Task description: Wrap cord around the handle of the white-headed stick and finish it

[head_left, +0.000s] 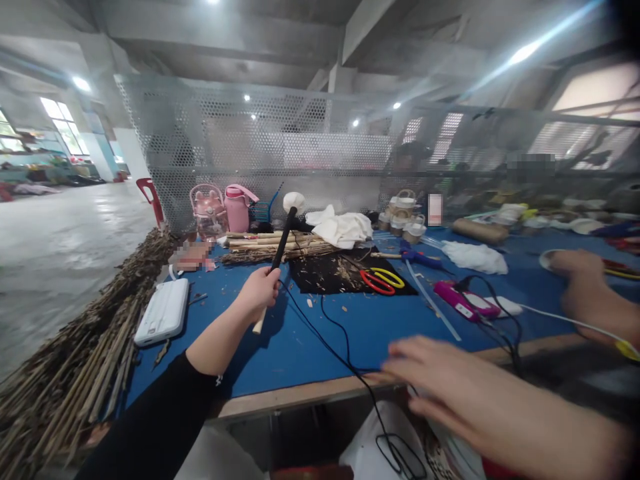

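Observation:
My left hand is wrapped around a stick above the blue table. Its lower end is pale wood, the upper length is black, and a white round ball shows at its top; whether the ball is joined to it I cannot tell. Blurred by motion, my right hand hovers over the table's front edge, fingers stretched and nothing visible in them. Black cables run close to its fingertips. Beyond both hands, scissors with red and yellow handles lie on a black cloth strewn with scraps.
Dried stalks are heaped along the left side. A white power bank and a purple device lie on the table. Bundled sticks, a white cloth and pink bottles stand behind. Another person's hand is at right.

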`<state>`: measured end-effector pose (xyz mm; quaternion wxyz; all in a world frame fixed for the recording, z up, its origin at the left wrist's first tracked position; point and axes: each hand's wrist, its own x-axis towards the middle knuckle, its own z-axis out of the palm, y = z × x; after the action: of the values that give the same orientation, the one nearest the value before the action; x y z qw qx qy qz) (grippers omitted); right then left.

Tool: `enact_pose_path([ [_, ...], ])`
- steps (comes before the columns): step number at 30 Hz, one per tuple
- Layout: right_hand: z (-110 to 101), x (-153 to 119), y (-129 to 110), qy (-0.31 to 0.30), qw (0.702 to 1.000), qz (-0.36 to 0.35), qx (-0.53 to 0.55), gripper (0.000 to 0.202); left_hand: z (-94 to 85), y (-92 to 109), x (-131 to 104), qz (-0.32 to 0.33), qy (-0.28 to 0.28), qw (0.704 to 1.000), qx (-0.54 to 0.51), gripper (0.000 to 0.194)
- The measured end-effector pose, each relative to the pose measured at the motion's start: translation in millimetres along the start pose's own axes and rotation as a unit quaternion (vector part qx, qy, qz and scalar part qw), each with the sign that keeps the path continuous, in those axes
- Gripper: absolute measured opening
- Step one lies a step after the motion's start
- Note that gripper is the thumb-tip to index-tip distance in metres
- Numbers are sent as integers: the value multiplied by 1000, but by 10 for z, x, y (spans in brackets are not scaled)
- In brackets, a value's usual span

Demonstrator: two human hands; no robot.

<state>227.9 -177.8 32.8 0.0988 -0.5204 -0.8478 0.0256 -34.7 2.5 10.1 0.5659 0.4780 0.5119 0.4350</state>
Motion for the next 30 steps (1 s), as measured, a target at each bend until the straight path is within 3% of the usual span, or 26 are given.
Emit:
enact_pose_path([
  [3,67,376,91,11,996,58,73,33,31,-4,-24,-2,-15,1000,-11,14],
  [7,398,888,99,56,960,109,251,41,60,5,-64,0,-28,999,-25,11],
  [10,578,1353,7,92,873,104,468,59,72,5,-81,8,-33,999,-26,13],
  [13,585,1832,-102,17,767,130,628,60,83,-23,-75,20,-33,999,-18,13],
  [15,556,2091,-146,-79,708,134,689,40,99,-60,-62,25,-30,999,-9,15],
  [16,550,2190,-157,-124,683,128,709,33,110,-83,-55,26,-26,999,-5,15],
  [18,561,2320,-162,-192,656,111,721,46,139,-130,-40,27,-17,1000,1,17],
  [21,611,2348,-151,-244,661,94,704,59,182,-184,-20,25,2,1000,0,18],
  [24,656,2252,-145,-237,705,114,658,48,205,-203,-10,16,18,1000,-10,16],
  [27,695,2151,-139,-133,789,157,579,39,208,-196,-8,0,24,999,-28,18],
  [30,739,2106,-112,-19,826,146,544,33,203,-180,-4,-24,25,997,-66,30],
])
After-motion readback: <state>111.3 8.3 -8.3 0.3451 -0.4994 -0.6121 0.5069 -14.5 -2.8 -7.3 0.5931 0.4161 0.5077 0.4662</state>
